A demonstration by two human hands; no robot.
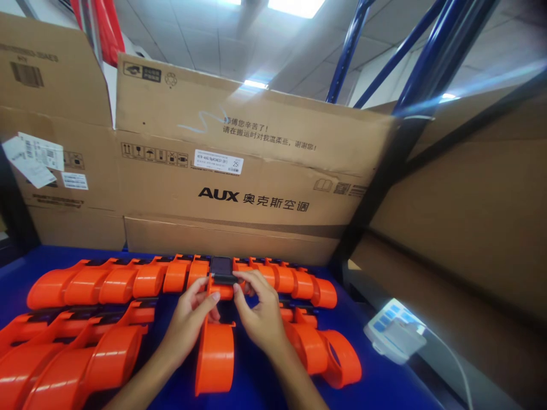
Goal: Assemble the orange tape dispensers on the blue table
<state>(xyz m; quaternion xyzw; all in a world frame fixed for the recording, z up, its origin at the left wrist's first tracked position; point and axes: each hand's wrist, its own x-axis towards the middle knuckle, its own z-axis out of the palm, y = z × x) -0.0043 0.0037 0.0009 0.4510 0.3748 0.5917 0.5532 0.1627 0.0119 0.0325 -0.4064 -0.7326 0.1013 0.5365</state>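
Both my hands are at one orange plastic piece with a wide, rounded band (216, 359) at its near end. A small black rectangular part with a dark, screen-like face (221, 266) stands at its far end. My left hand (194, 307) is closed on the left side of the orange piece, just below the black part. From the right, my right hand (260, 307) pinches the black part's lower edge with thumb and fingers. Exactly how the black part meets the orange piece is hidden by my fingers. Similar orange pieces (117, 285) with black upper parts surround my hands.
Orange pieces stand in a far row and a nearer row (113, 364) on the blue surface (171, 364). Cardboard (265, 228) walls off the back. A dark rack post (376, 182) rises at right, beside a white power strip (395, 330) with a cable.
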